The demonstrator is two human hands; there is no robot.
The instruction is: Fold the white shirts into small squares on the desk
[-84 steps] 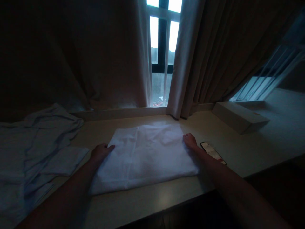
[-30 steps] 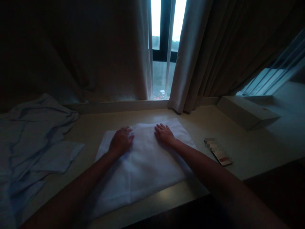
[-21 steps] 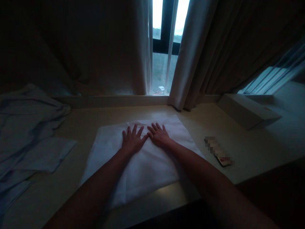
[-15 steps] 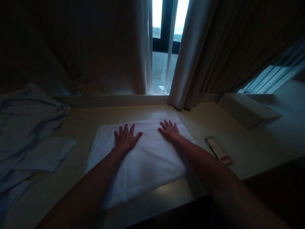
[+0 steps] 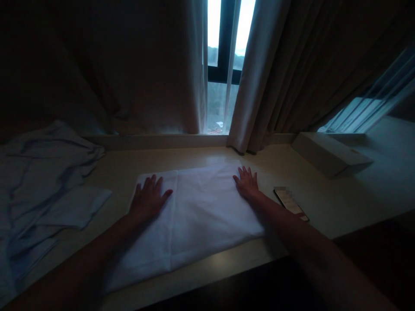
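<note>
A white cloth [image 5: 204, 211] lies spread flat on the pale counter [image 5: 223, 264], with soft creases across it. Resting on its upper left part is my left hand [image 5: 149, 198], palm down and fingers apart. My right hand [image 5: 247, 181] lies at the cloth's upper right corner, also palm down with spread fingers. Neither hand grips anything. The cloth's left edge is partly hidden under my left forearm.
Crumpled pale cloths [image 5: 48, 172] lie at the left. Right of my right hand is a phone [image 5: 290, 203]. A long box [image 5: 332, 153] stands at the back right. Curtains [image 5: 259, 86] hang behind the counter beside a window [image 5: 218, 99].
My hands have moved apart, the left one toward the left and the right one toward the cloth's right corner. The cloth looks smoother between them. The view has shifted slightly.
</note>
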